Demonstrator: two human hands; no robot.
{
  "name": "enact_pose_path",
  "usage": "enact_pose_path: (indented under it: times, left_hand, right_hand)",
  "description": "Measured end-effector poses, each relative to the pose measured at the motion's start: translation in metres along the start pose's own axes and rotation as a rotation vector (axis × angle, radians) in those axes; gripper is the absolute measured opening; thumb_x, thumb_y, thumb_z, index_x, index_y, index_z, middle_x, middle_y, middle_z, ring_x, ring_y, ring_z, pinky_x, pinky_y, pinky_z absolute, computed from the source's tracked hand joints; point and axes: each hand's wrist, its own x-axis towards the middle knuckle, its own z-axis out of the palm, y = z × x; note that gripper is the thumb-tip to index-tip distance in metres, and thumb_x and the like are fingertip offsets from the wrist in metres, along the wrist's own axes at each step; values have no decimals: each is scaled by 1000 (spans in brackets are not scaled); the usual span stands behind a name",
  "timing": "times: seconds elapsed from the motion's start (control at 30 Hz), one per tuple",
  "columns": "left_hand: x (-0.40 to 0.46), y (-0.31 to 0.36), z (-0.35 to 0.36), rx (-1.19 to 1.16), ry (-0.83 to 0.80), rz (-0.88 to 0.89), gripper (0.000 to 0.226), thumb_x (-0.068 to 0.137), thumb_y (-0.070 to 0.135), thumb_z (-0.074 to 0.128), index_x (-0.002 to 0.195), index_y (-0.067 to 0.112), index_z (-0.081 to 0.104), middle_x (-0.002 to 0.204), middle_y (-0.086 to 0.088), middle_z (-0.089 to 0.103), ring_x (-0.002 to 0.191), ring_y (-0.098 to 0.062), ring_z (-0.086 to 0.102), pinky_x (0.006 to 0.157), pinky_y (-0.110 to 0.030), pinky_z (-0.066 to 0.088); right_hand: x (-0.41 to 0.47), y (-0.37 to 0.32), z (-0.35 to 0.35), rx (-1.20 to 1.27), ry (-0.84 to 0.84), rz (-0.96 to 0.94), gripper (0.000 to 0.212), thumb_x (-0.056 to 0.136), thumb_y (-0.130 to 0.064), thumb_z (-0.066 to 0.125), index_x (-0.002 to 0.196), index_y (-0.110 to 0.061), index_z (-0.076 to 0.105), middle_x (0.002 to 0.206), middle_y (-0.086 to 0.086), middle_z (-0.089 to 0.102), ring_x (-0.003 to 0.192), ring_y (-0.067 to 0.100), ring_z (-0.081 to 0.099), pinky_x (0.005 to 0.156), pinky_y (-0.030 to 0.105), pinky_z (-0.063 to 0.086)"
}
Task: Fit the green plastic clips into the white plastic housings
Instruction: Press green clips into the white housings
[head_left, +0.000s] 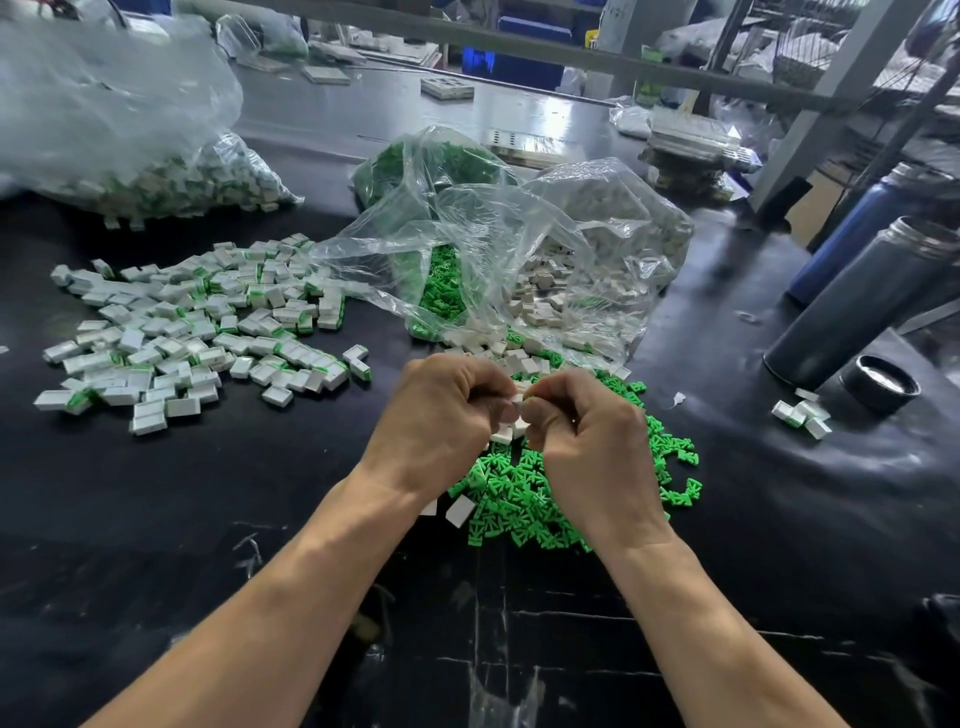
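Close to the near edge of the table (156, 519), both hands meet: the left hand (441, 415) and right hand (587, 441) curl round one white housing (518, 399), pinched between fingertips, likely to press a clip home. Right under them lies the heap of green clips (524, 499), handy for grabbing. Further left sits the finished pile (197, 332); beyond, open bags (509, 249) spill fresh stock.
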Motion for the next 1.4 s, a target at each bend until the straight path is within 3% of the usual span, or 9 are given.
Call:
enact_pose_path:
  times: [0.07,0.17,0.47,0.6,0.73,0.87,0.97,1.13,1.4]
  left_hand:
    - [0,-1,1,-146,2,-74,26,85,-5,75,78,20,78,67,3,73,60,-8,66,61,-36,62]
    - [-1,-2,4,-285,-5,-146,29,87,-11,68,80,16,76,69,-10,73,59,-16,65,63,-43,61]
    - [3,0,7,-322,-16,-133,18,90,-8,69,83,7,76,69,-3,73,61,-12,65,58,-26,56]
    - [3,2,6,-322,-34,-109,8,91,3,73,85,8,73,71,6,70,64,-4,61,62,-20,52]
    - [-1,8,10,-363,-68,-128,4,91,9,75,91,8,72,73,1,69,66,-8,61,61,-17,51]
    - [-4,15,16,-436,-121,-130,9,92,7,73,96,0,68,75,-13,71,62,-25,61,68,-41,57]
    - [-6,18,17,-442,-145,-137,11,92,9,73,98,1,68,81,-20,73,68,-27,64,78,-58,55]
    - [-8,19,19,-413,-153,-135,13,91,15,76,101,9,70,86,-10,74,77,-26,65,80,-60,55]
    - [-8,17,20,-425,-137,-90,6,93,13,75,97,12,71,87,-15,69,71,-28,60,73,-60,54]
  right_hand:
    - [0,1,1,125,11,69,18,93,-8,74,85,-24,72,75,-4,72,70,16,71,68,45,61]
    - [-1,3,1,211,6,106,19,93,-9,74,83,-24,72,77,-1,74,72,23,72,68,52,61]
    - [4,7,-3,468,-47,167,19,95,2,69,86,-14,76,80,6,78,66,20,73,61,27,61]
    - [9,6,-5,552,-5,227,25,108,-23,54,100,-10,74,79,8,76,60,18,67,52,29,57]
    - [5,2,-1,567,-112,379,61,106,-58,39,80,-13,72,72,12,73,50,17,55,39,26,41]
    - [2,-4,4,480,-169,408,78,104,-67,29,68,-9,67,56,7,61,41,13,46,36,21,31]
    - [3,-6,5,471,-135,405,74,107,-60,30,53,-21,63,48,-1,50,38,9,39,35,20,29]
    - [4,-2,10,481,-81,362,70,106,-55,31,50,-34,69,41,-13,45,35,-1,38,38,14,31]
    - [2,5,18,496,-48,344,67,94,-68,32,65,-16,64,43,-10,39,41,7,35,54,32,27]
